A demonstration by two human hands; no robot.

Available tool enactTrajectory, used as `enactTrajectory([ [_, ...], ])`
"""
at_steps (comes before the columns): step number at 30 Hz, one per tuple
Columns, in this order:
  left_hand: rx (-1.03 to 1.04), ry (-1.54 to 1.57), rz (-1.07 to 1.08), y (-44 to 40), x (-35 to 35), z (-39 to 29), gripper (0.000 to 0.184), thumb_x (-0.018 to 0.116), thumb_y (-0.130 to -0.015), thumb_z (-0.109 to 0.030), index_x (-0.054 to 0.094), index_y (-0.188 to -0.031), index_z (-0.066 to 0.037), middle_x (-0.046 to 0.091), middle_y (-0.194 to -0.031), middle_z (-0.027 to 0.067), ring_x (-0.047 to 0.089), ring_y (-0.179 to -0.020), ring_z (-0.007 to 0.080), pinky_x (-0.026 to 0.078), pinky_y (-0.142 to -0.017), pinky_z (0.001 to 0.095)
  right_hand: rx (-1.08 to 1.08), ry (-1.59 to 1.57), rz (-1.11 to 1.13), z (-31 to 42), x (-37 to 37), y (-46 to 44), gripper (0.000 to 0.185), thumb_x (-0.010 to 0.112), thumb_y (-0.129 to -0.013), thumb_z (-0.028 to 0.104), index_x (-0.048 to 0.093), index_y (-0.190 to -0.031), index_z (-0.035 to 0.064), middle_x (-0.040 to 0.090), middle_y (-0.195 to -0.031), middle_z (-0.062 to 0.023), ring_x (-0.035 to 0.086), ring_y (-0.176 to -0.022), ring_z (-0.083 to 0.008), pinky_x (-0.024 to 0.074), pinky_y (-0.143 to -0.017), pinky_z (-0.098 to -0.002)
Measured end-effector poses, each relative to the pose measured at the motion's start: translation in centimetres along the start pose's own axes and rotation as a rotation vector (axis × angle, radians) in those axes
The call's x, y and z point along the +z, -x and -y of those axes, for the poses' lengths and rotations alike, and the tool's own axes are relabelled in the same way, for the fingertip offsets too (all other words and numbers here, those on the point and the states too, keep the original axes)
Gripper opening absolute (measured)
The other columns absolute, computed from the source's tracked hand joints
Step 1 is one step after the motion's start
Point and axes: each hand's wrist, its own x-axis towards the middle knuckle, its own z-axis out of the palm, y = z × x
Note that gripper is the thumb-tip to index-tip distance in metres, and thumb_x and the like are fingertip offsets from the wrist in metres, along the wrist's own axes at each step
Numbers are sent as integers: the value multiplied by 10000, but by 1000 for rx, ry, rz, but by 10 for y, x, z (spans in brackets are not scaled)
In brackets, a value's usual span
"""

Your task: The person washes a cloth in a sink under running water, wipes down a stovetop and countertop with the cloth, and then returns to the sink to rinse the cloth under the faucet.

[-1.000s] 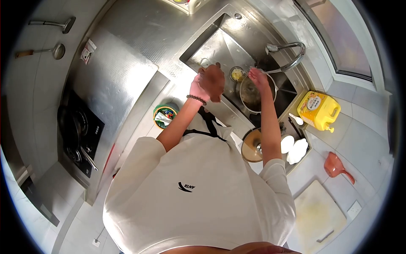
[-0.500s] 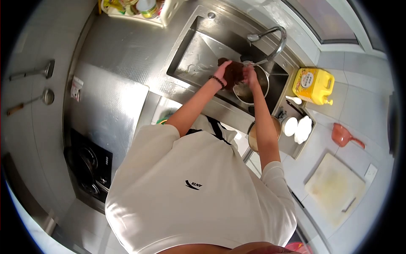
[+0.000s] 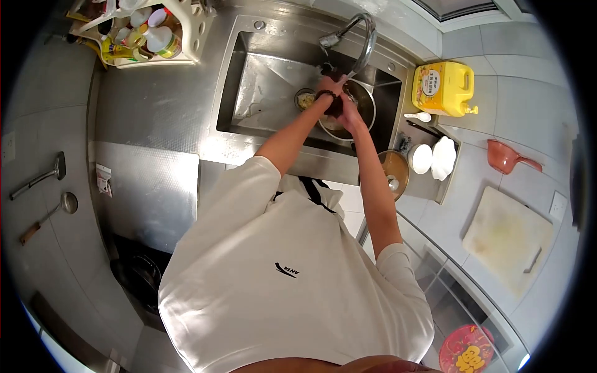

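Note:
Both hands are over the steel sink point(image 3: 264, 84), wrapped around a bunched dark brown cloth point(image 3: 336, 107). My left hand point(image 3: 331, 86), with a dark beaded bracelet at its wrist, grips the cloth's far side. Closer to my body, my right hand point(image 3: 349, 114) is closed on the same cloth. Below them a round metal pot point(image 3: 373, 113) stands in the sink; the hands partly hide its inside. To the left of the pot, yellowish scraps lie in the drain strainer point(image 3: 305, 99).
A faucet point(image 3: 367, 46) arches over the sink. On the right are a yellow jug point(image 3: 444, 89), a white spoon point(image 3: 418, 116), white bowls point(image 3: 420, 159) and a brownish round vessel point(image 3: 395, 171). A bottle rack point(image 3: 186, 34) stands at back left. A cutting board point(image 3: 509, 233) hangs right.
My hands have drawn together, and the cloth is bunched more tightly between them, where before it hung broader. The view has shifted, and the strainer with scraps now shows.

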Motion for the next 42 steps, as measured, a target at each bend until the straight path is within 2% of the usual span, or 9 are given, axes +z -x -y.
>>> enactTrajectory([
  [5,-17,-25,-188,-19,8,14,664,728,-711,-549,671,-995,48,681,-1003,232,647,-992,377,515,-848,455,-19,167,-225,10,-17,-12,384,542,-919,454,625,-1072,112,616,-816,0,584,-666,-136,448,-505,-317],
  [12,-196,-315,-606,-72,51,61,528,728,-752,-447,630,-1076,-41,672,-968,222,675,-861,320,532,-777,405,-190,621,-325,41,-16,-11,504,660,-798,408,649,-1016,-46,686,-862,-151,664,-807,-216,502,-739,-327],
  [14,147,130,81,-75,38,80,523,703,-764,-445,617,-1099,-52,656,-907,153,652,-909,295,526,-724,392,-190,598,-287,43,-31,-26,515,662,-795,407,647,-1011,-60,695,-889,-183,679,-858,-246,499,-796,-326],
  [17,-407,474,230,-14,4,35,484,640,-788,-485,646,-1067,-89,653,-902,98,638,-852,224,507,-669,358,-319,611,-598,44,-46,-49,470,654,-804,415,680,-947,-32,706,-922,-195,681,-944,-307,501,-830,-361],
  [24,-287,824,188,-4,7,31,329,633,-837,-431,666,-949,-123,643,-835,16,593,-755,147,475,-610,301,-652,1096,-474,1,-22,-69,401,512,-912,358,672,-924,-9,641,-892,-276,609,-902,-470,497,-773,-462],
  [31,-79,810,168,30,-32,6,238,646,-839,-336,660,-843,-98,637,-793,39,586,-668,160,478,-564,324,-305,615,-564,-20,-22,-77,426,465,-915,393,662,-984,22,687,-935,-170,648,-811,-349,484,-711,-439],
  [33,-243,712,281,41,-47,-11,225,641,-846,-319,656,-880,-97,633,-785,44,583,-631,164,484,-525,308,67,-246,-48,-16,-24,-68,441,407,-963,420,635,-1078,60,661,-1045,-100,631,-911,-245,503,-794,-422],
  [36,-290,754,428,29,-43,2,222,643,-848,-309,643,-921,-100,622,-773,39,586,-626,163,501,-497,286,177,-451,322,-16,-30,-63,390,392,-971,396,623,-1078,100,643,-1062,-67,620,-928,-245,518,-798,-414],
  [42,-238,578,291,18,-47,23,254,653,-840,-263,610,-1026,-96,615,-846,59,592,-658,161,522,-500,257,60,-140,-129,-4,-43,-82,301,596,-873,328,640,-1017,67,659,-926,-75,643,-804,-227,526,-697,-357],
])
